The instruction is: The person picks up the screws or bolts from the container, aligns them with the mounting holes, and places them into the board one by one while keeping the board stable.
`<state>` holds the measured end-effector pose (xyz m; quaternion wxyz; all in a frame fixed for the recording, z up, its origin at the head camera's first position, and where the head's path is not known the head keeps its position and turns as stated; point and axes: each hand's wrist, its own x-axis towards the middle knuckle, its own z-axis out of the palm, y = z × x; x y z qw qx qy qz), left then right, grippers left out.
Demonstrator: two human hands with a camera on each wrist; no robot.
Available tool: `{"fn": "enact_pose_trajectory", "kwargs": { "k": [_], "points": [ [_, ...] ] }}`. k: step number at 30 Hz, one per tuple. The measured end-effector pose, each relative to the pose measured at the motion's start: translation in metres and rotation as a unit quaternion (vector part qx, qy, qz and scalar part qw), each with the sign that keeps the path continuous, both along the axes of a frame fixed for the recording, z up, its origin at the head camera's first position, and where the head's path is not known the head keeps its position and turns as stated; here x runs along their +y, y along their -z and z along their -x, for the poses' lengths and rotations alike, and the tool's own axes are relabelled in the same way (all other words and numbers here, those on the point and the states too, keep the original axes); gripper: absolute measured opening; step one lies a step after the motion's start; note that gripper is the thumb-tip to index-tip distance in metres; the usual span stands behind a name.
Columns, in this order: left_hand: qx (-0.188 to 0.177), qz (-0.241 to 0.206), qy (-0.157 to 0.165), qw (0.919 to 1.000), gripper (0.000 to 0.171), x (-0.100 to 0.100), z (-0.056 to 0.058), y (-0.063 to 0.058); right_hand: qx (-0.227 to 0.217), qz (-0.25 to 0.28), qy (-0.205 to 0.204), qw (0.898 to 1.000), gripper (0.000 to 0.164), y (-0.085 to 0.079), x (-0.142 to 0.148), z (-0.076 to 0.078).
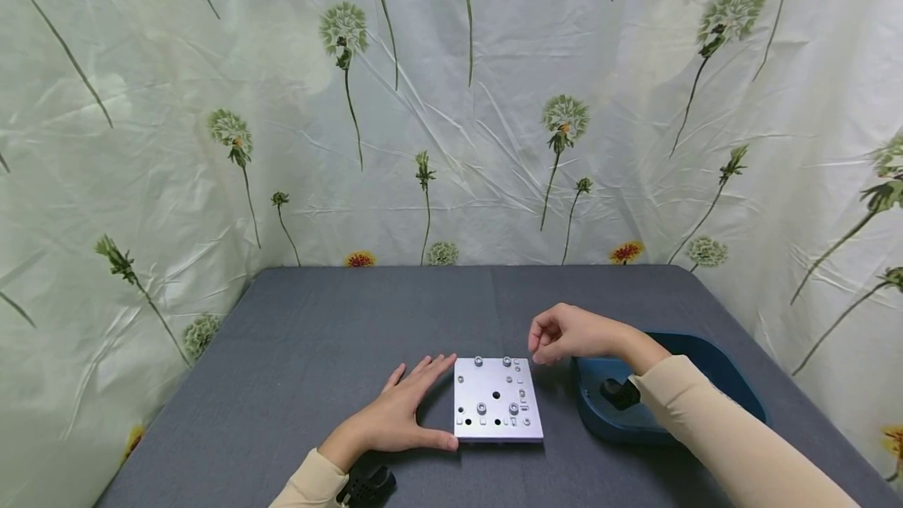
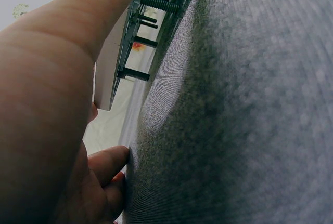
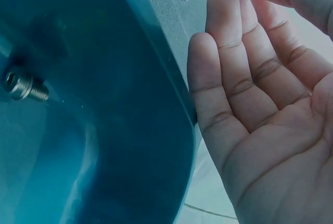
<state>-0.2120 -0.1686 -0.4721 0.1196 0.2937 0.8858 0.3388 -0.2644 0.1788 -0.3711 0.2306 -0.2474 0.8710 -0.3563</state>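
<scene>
A silver metal plate (image 1: 469, 390) with holes and several screws and small fittings lies on the dark cloth-covered table. My left hand (image 1: 402, 414) spreads along its left edge, fingers straight, thumb at the near left corner and index fingertip by the far one. In the left wrist view, screw shanks (image 2: 136, 74) stick out under the plate (image 2: 104, 78), above the cloth. My right hand (image 1: 574, 332) hovers between the plate's far right corner and a blue bin (image 1: 589, 426). Its fingers (image 3: 223, 21) bend loosely, the thumb near the index fingertip; nothing shows between them.
One socket-head screw (image 3: 23, 84) lies inside the bin, which stands at the right with the right forearm above it. A curtain with dandelion prints (image 1: 451, 100) hangs behind the table (image 1: 367, 312).
</scene>
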Motion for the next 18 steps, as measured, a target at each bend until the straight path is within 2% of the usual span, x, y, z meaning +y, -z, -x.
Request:
{"fn": "enact_pose_trajectory", "kwargs": {
  "k": [18],
  "points": [
    [0.0,0.0,0.005,1.0,0.117,0.0,-0.001,-0.001,-0.002,0.025,0.005,1.0,0.012,-0.009,0.029,-0.008]
  ]
}}
